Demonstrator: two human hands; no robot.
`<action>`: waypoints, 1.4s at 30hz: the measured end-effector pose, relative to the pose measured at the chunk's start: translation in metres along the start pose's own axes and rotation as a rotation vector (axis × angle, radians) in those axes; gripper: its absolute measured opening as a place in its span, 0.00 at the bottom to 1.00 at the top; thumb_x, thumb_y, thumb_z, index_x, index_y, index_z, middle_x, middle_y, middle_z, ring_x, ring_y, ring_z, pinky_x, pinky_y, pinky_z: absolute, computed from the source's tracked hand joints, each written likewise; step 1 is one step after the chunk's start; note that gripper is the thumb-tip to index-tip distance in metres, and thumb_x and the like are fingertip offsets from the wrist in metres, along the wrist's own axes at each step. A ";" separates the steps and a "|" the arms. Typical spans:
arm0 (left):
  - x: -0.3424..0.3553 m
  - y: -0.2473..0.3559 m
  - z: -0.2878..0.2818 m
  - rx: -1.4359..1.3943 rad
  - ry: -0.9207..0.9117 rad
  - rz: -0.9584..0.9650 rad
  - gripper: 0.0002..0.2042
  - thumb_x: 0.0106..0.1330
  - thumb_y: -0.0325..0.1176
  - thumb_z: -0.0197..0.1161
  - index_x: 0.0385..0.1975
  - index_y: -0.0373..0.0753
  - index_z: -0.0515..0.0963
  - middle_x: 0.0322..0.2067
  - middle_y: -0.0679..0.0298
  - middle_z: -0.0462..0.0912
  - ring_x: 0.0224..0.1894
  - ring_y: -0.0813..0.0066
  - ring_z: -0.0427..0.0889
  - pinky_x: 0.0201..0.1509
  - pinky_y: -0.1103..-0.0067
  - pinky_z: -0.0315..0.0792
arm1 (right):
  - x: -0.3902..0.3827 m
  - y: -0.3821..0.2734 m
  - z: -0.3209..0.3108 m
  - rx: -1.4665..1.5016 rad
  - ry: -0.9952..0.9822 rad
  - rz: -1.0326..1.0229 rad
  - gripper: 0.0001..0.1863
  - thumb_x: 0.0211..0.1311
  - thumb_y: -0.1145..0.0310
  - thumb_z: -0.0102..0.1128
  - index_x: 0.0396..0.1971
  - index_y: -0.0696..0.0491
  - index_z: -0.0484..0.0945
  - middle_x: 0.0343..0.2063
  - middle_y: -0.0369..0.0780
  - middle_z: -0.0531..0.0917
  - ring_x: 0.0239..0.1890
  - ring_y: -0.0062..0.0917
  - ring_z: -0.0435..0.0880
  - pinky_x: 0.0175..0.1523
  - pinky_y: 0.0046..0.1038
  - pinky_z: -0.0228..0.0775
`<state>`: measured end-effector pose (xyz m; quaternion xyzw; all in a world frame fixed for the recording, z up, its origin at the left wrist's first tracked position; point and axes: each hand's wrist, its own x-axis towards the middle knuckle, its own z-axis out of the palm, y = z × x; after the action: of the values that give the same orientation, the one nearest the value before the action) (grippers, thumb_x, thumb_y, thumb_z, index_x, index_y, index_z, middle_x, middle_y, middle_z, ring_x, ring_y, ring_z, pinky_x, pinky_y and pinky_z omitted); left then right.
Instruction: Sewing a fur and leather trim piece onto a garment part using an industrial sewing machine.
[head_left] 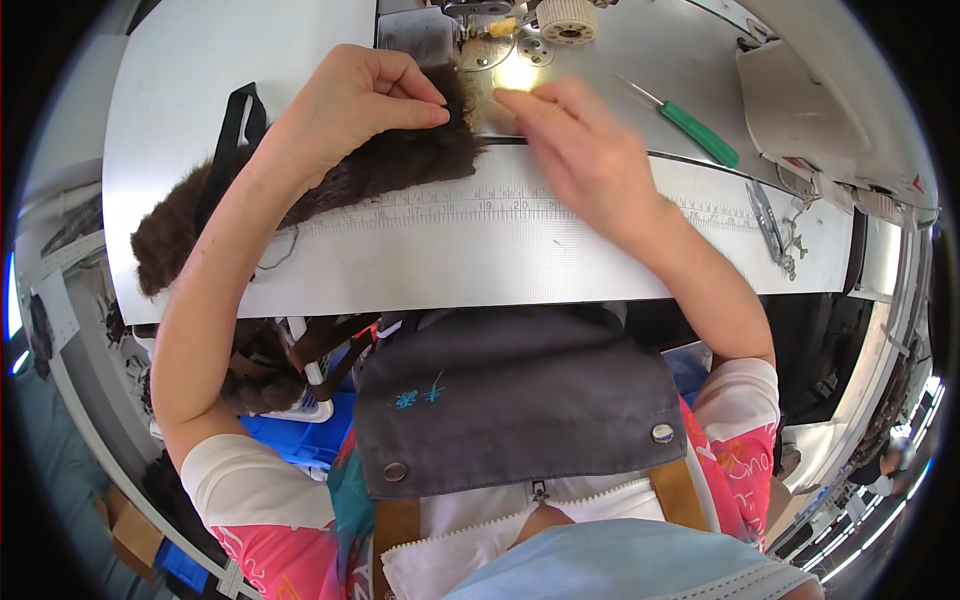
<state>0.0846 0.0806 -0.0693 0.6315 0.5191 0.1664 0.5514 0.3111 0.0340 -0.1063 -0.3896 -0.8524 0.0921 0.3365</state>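
A dark brown fur piece [400,160] lies along the white table's far left part, with its right end beside the sewing machine's metal plate. My left hand [350,110] is closed in a pinch near that end, thumb and forefinger on the fur and a bit of black tape [456,112]. A loop of black tape [232,130] rises from the fur left of my forearm. My right hand [595,150] is held over the plate's front edge, right of the fur, blurred. Its fingers are curled and pinched together; what they hold, if anything, cannot be made out.
The lit needle area of the sewing machine [480,45] is at the top. A green-handled screwdriver [700,135] lies on the plate, right of my right hand. Thread snips [767,222] and small metal parts [791,250] lie farther right. A printed ruler [440,207] crosses the table.
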 end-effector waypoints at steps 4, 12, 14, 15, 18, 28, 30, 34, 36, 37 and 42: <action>0.001 -0.002 -0.002 0.029 -0.039 0.015 0.06 0.55 0.27 0.66 0.30 0.33 0.80 0.25 0.68 0.81 0.28 0.87 0.76 0.35 0.88 0.68 | 0.001 0.008 0.002 0.004 -0.002 -0.072 0.18 0.43 0.80 0.59 0.39 0.52 0.79 0.30 0.35 0.76 0.26 0.26 0.78 0.28 0.26 0.72; -0.008 0.003 0.013 0.112 -0.014 0.044 0.06 0.54 0.27 0.65 0.28 0.31 0.79 0.28 0.63 0.81 0.31 0.78 0.78 0.37 0.83 0.71 | 0.004 0.000 0.010 -0.144 -0.074 -0.218 0.15 0.47 0.73 0.58 0.39 0.52 0.81 0.30 0.34 0.73 0.31 0.25 0.74 0.34 0.25 0.67; -0.018 -0.001 0.022 0.604 0.376 0.507 0.09 0.51 0.27 0.66 0.31 0.33 0.78 0.37 0.61 0.79 0.38 0.71 0.77 0.39 0.79 0.72 | 0.005 0.000 0.009 -0.159 -0.077 -0.220 0.15 0.48 0.72 0.58 0.39 0.52 0.81 0.29 0.34 0.73 0.32 0.24 0.73 0.36 0.25 0.66; -0.026 -0.005 0.023 0.840 0.425 0.697 0.13 0.48 0.26 0.64 0.35 0.34 0.78 0.45 0.62 0.76 0.43 0.65 0.75 0.46 0.72 0.70 | 0.006 0.000 0.008 -0.170 -0.090 -0.246 0.14 0.48 0.72 0.58 0.38 0.52 0.81 0.29 0.34 0.73 0.32 0.24 0.73 0.37 0.26 0.66; -0.037 -0.018 0.026 1.116 0.364 0.967 0.15 0.47 0.25 0.60 0.38 0.33 0.77 0.44 0.63 0.77 0.45 0.66 0.75 0.54 0.65 0.67 | 0.008 0.002 0.007 -0.202 -0.127 -0.280 0.14 0.48 0.71 0.58 0.37 0.53 0.81 0.31 0.34 0.73 0.34 0.24 0.73 0.39 0.26 0.65; -0.015 -0.040 0.027 0.804 0.451 0.927 0.11 0.52 0.23 0.61 0.37 0.33 0.78 0.42 0.63 0.79 0.43 0.66 0.78 0.46 0.74 0.74 | 0.017 0.010 0.005 -0.294 -0.129 -0.327 0.18 0.49 0.72 0.57 0.43 0.50 0.80 0.48 0.31 0.78 0.52 0.27 0.71 0.61 0.37 0.57; -0.007 -0.038 0.021 0.780 0.447 0.904 0.10 0.54 0.23 0.61 0.37 0.34 0.78 0.41 0.63 0.79 0.42 0.65 0.78 0.45 0.74 0.74 | 0.022 0.016 0.009 -0.305 -0.153 -0.290 0.19 0.48 0.73 0.57 0.44 0.49 0.80 0.47 0.31 0.79 0.51 0.27 0.72 0.59 0.36 0.58; 0.012 -0.035 0.011 0.698 0.432 0.907 0.09 0.55 0.24 0.61 0.37 0.35 0.78 0.41 0.64 0.79 0.41 0.63 0.78 0.45 0.74 0.74 | 0.028 0.023 0.016 -0.259 -0.120 -0.148 0.20 0.48 0.74 0.59 0.45 0.47 0.80 0.38 0.34 0.80 0.42 0.29 0.72 0.51 0.32 0.61; 0.018 -0.034 0.010 0.691 0.422 0.893 0.09 0.56 0.24 0.62 0.36 0.35 0.78 0.40 0.63 0.79 0.40 0.62 0.78 0.44 0.74 0.74 | 0.027 0.024 0.016 -0.251 -0.098 -0.113 0.20 0.48 0.74 0.59 0.45 0.46 0.80 0.34 0.34 0.78 0.38 0.28 0.71 0.47 0.31 0.60; 0.021 -0.034 0.010 0.695 0.426 0.901 0.09 0.56 0.24 0.62 0.36 0.35 0.79 0.40 0.63 0.79 0.40 0.63 0.78 0.44 0.74 0.74 | 0.027 0.024 0.016 -0.248 -0.086 -0.092 0.21 0.48 0.74 0.60 0.46 0.46 0.80 0.30 0.34 0.77 0.35 0.28 0.70 0.43 0.29 0.60; 0.027 -0.032 0.011 0.699 0.435 0.917 0.09 0.55 0.25 0.63 0.36 0.35 0.79 0.40 0.63 0.79 0.39 0.63 0.78 0.42 0.73 0.75 | 0.025 0.025 0.013 -0.329 -0.098 -0.073 0.21 0.48 0.72 0.61 0.46 0.45 0.80 0.24 0.34 0.75 0.33 0.27 0.69 0.39 0.28 0.59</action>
<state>0.0888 0.0930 -0.1101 0.8855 0.3191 0.3314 0.0654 0.3057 0.0707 -0.1140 -0.4032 -0.8850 -0.0422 0.2291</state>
